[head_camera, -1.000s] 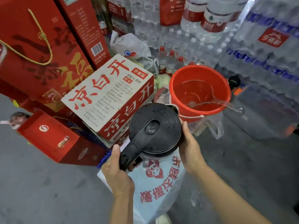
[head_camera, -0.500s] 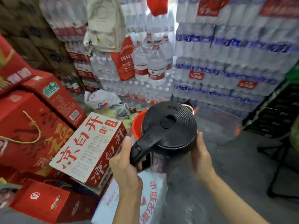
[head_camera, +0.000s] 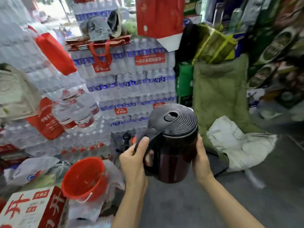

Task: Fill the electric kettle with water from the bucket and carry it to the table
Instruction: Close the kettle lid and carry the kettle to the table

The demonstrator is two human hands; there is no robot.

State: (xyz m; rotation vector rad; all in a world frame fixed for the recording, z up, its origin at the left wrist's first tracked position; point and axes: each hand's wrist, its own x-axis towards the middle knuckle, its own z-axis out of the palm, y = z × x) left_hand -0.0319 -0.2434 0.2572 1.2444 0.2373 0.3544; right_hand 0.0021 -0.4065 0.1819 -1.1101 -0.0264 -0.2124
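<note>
The electric kettle (head_camera: pixel 174 145) is dark maroon with a ribbed black lid, which is closed. It hangs upright in the air at centre frame. My left hand (head_camera: pixel 134 160) grips its black handle. My right hand (head_camera: pixel 199 155) presses flat against the kettle's right side. The red bucket (head_camera: pixel 85 178) sits low at the left, below and left of the kettle, tilted in this view, with water in it.
Stacked packs of bottled water (head_camera: pixel 128 83) fill the wall ahead and to the left. A white-and-red carton (head_camera: pixel 32 209) lies at bottom left. A green padded chair (head_camera: pixel 220 92) with white cloth (head_camera: pixel 238 143) stands to the right. Grey floor (head_camera: pixel 205 203) lies below the kettle.
The kettle has risen and shifted right, away from the bucket. My view has swung up and to the right, so the bucket now sits at lower left and the chair has come into view.
</note>
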